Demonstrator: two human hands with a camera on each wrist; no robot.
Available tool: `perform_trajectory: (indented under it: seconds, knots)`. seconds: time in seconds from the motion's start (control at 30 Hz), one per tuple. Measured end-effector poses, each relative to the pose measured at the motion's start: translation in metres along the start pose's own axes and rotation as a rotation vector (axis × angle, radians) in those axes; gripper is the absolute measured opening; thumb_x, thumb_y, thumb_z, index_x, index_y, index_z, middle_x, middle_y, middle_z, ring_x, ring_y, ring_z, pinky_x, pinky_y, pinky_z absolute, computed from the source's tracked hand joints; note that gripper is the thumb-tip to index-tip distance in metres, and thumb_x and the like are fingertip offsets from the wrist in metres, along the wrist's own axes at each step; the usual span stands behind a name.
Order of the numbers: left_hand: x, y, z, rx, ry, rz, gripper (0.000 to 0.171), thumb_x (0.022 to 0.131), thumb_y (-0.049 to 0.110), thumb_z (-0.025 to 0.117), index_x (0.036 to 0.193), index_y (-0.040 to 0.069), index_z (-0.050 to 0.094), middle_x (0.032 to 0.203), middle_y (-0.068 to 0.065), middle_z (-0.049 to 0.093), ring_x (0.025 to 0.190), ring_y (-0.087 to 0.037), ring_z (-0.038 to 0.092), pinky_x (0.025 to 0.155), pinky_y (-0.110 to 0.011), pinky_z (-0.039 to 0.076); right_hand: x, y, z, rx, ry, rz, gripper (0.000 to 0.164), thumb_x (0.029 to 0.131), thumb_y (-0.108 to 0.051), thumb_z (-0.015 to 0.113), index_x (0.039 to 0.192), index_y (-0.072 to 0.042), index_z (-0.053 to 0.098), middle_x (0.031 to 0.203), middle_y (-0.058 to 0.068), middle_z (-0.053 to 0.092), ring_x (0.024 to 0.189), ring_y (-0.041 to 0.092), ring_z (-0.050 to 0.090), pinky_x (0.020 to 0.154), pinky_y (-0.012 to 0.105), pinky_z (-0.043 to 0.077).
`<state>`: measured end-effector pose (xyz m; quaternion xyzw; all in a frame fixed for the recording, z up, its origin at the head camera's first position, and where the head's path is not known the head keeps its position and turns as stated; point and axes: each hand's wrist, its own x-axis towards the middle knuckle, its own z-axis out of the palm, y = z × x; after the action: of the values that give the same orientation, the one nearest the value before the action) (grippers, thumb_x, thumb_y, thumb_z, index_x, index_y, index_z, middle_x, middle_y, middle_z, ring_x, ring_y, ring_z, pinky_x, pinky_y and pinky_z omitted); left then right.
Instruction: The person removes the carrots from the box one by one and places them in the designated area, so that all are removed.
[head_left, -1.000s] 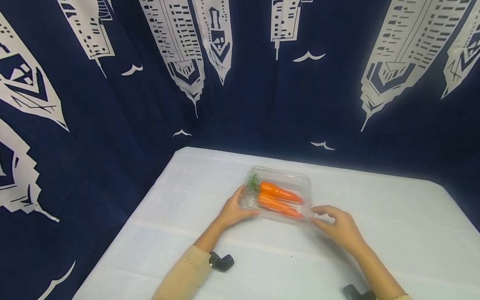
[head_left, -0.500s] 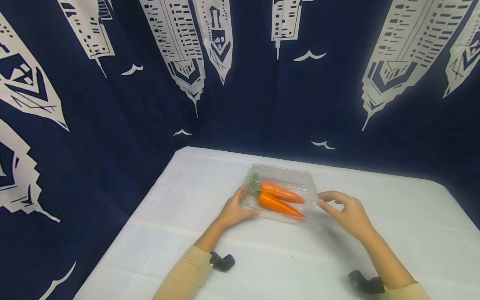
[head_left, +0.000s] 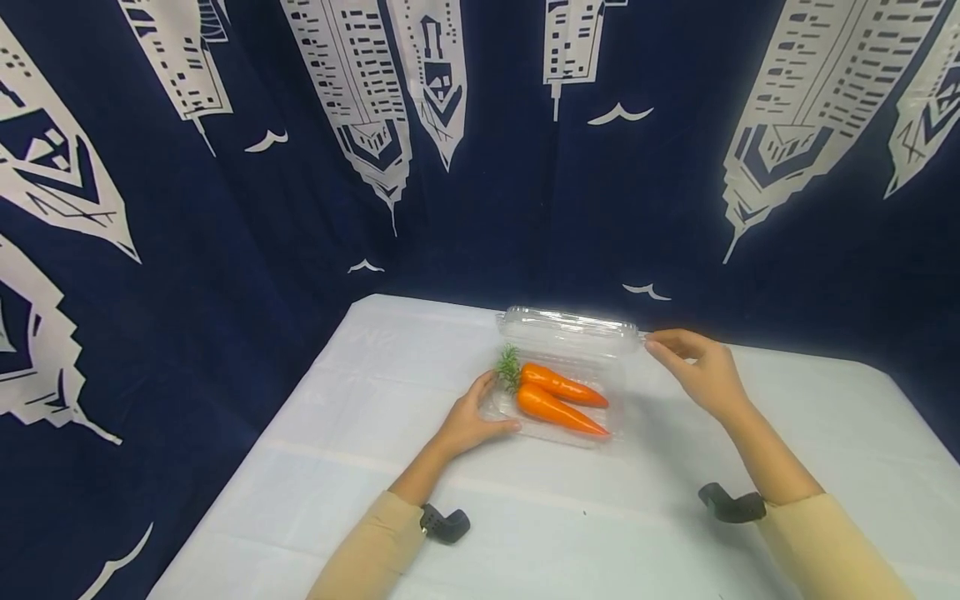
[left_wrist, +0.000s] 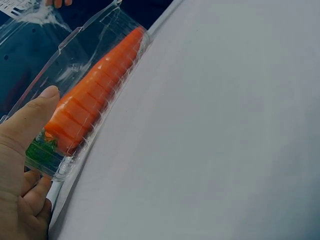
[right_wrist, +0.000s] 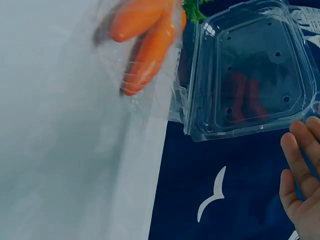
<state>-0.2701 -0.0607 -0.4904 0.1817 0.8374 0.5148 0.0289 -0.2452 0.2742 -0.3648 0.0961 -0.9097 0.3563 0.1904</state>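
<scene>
1. A clear plastic box (head_left: pixel 536 427) sits on the white table (head_left: pixel 375 500), towards its far edge, with two carrots inside.
2. The near carrot (head_left: pixel 558 410) and the far carrot (head_left: pixel 562 386) are glossy, smooth and bright orange, lying side by side, thick ends to the left and thin tips to the right. Feathery green leaves (head_left: pixel 508 368) show at the thick ends.
3. The lid (head_left: pixel 570 323) is clear too, standing up along the box's far side; the right wrist view shows its rounded corners, stepped rim and small round holes.
4. The left hand (head_left: pixel 468 425) grips the left end of the box, thumb along the near side and fingers round the other.
5. The right hand (head_left: pixel 697 371) pinches the lid's right end between thumb and fingertips.
6. From the left wrist, dark bands cross the near carrot; whether they belong to it or to the ribbed box wall, I cannot tell.
7. In the right wrist view the leaves are cut off at the top, and the right thumb is out of frame.
8. The box's far edge is hard to trace through the plastic, and reddish streaks in the lid look like reflections.
</scene>
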Motion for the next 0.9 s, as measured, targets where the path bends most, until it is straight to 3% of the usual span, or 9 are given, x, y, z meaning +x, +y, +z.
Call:
perform_trajectory:
  seconds: [0.2, 0.33, 0.57, 0.63, 0.9]
  knots:
    - [-0.002, -0.001, 0.001, -0.002, 0.002, -0.021, 0.103, 0.064, 0.051, 0.079, 0.145, 0.020, 0.025, 0.146, -0.003, 0.033, 0.132, -0.021, 0.031, 0.107, -0.046, 0.025, 0.022, 0.000, -0.003, 0.059, -0.037, 0.088, 0.045, 0.090, -0.045, 0.054, 0.114, -0.008, 0.062, 0.105, 0.012, 0.065, 0.095, 0.026, 0.060, 0.079, 0.043, 0.050]
    - [-0.001, -0.002, 0.001, -0.008, 0.003, -0.007, 0.102, 0.064, 0.050, 0.079, 0.145, 0.022, 0.025, 0.146, -0.003, 0.033, 0.132, -0.021, 0.031, 0.107, -0.046, 0.024, 0.036, 0.001, -0.002, 0.096, -0.011, 0.113, 0.049, 0.091, -0.046, 0.052, 0.117, -0.006, 0.061, 0.110, 0.015, 0.063, 0.099, 0.029, 0.059, 0.082, 0.045, 0.050]
    - [0.001, -0.006, 0.000, -0.008, 0.005, 0.001, 0.101, 0.065, 0.051, 0.079, 0.145, 0.023, 0.024, 0.146, -0.003, 0.033, 0.133, -0.021, 0.030, 0.107, -0.046, 0.024, 0.063, 0.003, 0.007, 0.120, 0.068, 0.134, 0.051, 0.089, -0.050, 0.052, 0.115, -0.008, 0.062, 0.109, 0.012, 0.064, 0.092, 0.014, 0.060, 0.074, 0.024, 0.049]
    - [0.002, -0.007, 0.000, -0.010, 0.004, -0.005, 0.102, 0.064, 0.051, 0.079, 0.146, 0.023, 0.024, 0.146, -0.003, 0.033, 0.132, -0.021, 0.030, 0.107, -0.046, 0.024, 0.069, 0.004, 0.009, 0.136, 0.076, 0.145, 0.051, 0.089, -0.050, 0.052, 0.116, -0.008, 0.062, 0.110, 0.012, 0.064, 0.091, 0.012, 0.060, 0.073, 0.022, 0.048]
    - [0.001, -0.005, 0.002, -0.007, 0.003, -0.002, 0.100, 0.065, 0.051, 0.078, 0.145, 0.025, 0.024, 0.146, -0.001, 0.033, 0.133, -0.021, 0.030, 0.107, -0.047, 0.024, 0.088, 0.009, 0.014, 0.192, 0.069, 0.225, 0.050, 0.092, -0.045, 0.051, 0.123, -0.005, 0.058, 0.111, 0.016, 0.064, 0.084, 0.007, 0.060, 0.081, 0.039, 0.047]
